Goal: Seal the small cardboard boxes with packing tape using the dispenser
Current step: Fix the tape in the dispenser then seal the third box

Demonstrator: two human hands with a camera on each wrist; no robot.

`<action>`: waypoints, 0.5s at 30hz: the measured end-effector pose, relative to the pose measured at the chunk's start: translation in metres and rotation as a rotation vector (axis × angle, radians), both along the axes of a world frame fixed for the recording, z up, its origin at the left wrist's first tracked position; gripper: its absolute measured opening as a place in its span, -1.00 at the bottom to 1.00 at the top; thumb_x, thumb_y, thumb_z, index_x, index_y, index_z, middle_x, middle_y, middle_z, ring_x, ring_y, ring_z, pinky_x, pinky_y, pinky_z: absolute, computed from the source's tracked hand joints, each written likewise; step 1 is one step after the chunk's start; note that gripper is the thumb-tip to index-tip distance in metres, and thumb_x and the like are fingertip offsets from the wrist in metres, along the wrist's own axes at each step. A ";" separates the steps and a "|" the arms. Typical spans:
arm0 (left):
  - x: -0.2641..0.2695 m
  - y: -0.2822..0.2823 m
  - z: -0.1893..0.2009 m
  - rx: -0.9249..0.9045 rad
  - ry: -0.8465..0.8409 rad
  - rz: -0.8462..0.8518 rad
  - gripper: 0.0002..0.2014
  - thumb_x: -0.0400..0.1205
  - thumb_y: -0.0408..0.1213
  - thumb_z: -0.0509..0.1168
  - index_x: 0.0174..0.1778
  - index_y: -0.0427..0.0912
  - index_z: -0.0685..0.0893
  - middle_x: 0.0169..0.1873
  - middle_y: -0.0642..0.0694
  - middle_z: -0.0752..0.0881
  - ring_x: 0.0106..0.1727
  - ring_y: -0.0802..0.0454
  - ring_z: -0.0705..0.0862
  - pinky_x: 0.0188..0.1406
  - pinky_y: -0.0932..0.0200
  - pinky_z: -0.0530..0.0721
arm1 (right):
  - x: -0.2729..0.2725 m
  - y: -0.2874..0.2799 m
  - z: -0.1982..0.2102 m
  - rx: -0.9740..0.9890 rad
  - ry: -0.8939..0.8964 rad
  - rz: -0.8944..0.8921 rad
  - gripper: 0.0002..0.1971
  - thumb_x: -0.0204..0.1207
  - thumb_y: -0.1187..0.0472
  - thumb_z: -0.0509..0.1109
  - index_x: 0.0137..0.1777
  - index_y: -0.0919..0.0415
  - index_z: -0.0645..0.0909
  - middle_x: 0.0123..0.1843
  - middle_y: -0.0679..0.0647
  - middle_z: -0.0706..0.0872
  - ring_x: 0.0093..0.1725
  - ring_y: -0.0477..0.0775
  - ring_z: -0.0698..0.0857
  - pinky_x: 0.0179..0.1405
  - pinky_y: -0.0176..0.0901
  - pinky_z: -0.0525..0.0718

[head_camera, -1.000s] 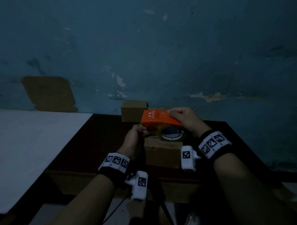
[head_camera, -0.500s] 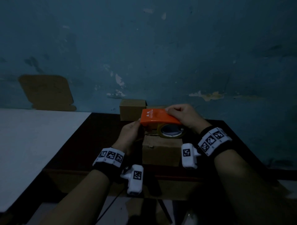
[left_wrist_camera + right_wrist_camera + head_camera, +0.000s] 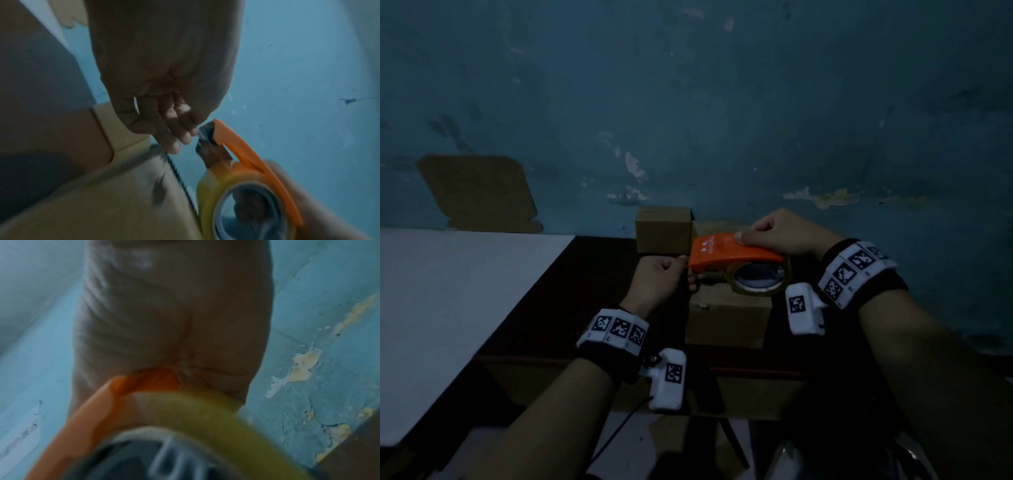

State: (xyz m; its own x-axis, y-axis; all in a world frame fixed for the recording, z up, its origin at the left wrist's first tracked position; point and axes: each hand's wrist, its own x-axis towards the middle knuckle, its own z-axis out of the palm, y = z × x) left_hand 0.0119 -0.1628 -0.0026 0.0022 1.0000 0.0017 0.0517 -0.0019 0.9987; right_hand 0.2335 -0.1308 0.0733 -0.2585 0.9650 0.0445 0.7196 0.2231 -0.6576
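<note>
The tape dispenser (image 3: 732, 253) was bright orange, with small pale lettering near its front end and a grey metal part under its nose. The tape roll (image 3: 760, 280) hanging beneath the dispenser was yellowish and translucent around a grey core. Directly below the dispenser, the near cardboard box (image 3: 727, 318) was plain brown; the far cardboard box (image 3: 663, 229) behind the dispenser was the same brown. The table (image 3: 592, 291) under them was dark reddish-brown. Left of the dispenser lay a white surface (image 3: 448, 291). Behind the dispenser the wall (image 3: 722, 102) was teal-blue, with cream patches of peeled paint. Both wristbands (image 3: 616, 330) were white with black square-code patterns.
</note>
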 end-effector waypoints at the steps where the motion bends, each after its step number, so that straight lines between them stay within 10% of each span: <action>1: 0.001 0.001 -0.004 -0.021 -0.041 0.010 -0.64 0.74 -0.28 0.20 -0.33 -0.38 0.64 -0.43 -0.25 0.66 -0.41 -0.02 0.67 -0.39 0.18 0.65 | 0.001 0.002 -0.001 0.001 -0.008 -0.009 -0.59 0.46 -0.22 0.45 -0.08 0.16 0.82 -0.11 0.16 0.82 -0.10 0.11 0.79 -0.05 -0.10 0.71; 5: -0.002 0.005 -0.010 -0.085 -0.021 0.030 -0.66 0.74 -0.26 0.19 -0.30 -0.30 0.68 -0.32 -0.23 0.71 -0.35 0.07 0.70 -0.11 0.11 0.68 | 0.007 0.011 -0.012 -0.003 -0.004 -0.050 -0.50 0.44 -0.26 0.44 -0.13 0.24 0.81 -0.12 0.26 0.80 -0.17 0.15 0.78 -0.17 -0.14 0.65; 15: 0.002 0.007 -0.033 -0.240 -0.112 0.073 -0.68 0.72 -0.20 0.23 -0.30 -0.26 0.69 -0.42 -0.15 0.69 -0.37 -0.01 0.63 -0.36 0.17 0.60 | 0.000 0.021 -0.018 -0.072 0.054 -0.055 -0.49 0.40 -0.23 0.50 -0.27 0.31 0.77 -0.36 0.16 0.71 -0.38 0.02 0.69 -0.28 -0.20 0.59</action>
